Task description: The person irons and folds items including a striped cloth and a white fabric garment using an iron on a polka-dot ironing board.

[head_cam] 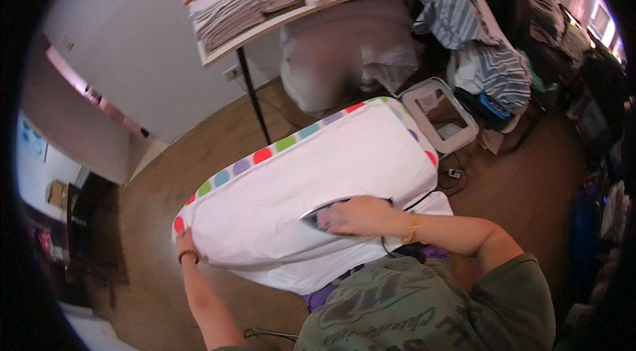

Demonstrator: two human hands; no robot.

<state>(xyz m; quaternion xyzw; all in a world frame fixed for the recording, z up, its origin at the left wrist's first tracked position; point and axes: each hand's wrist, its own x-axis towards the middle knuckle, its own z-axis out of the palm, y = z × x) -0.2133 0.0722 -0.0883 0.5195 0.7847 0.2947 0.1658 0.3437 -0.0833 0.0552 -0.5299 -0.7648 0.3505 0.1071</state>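
A white cloth (pixel 298 177) lies spread over an ironing board whose cover with coloured dots (pixel 262 155) shows along the far edge and at both ends. My right hand (pixel 365 216) is closed on the handle of a clothes iron (pixel 310 218), which rests on the cloth right of the middle, its tip pointing left. At the narrow left end, my left hand (pixel 186 244) grips the cloth's edge near a red dot. The near side of the cloth hangs down towards my body. Its fingertips partly hidden, the left hand wears a beaded bracelet at the wrist.
Beyond the board stands a table (pixel 278 21) with stacks of folded cloths (pixel 228 15). The board's iron rest (pixel 439 115) juts out at the right end. Striped fabric (pixel 457 18) is heaped behind it. A cord (pixel 464 177) hangs by the board's right end, above the brown floor.
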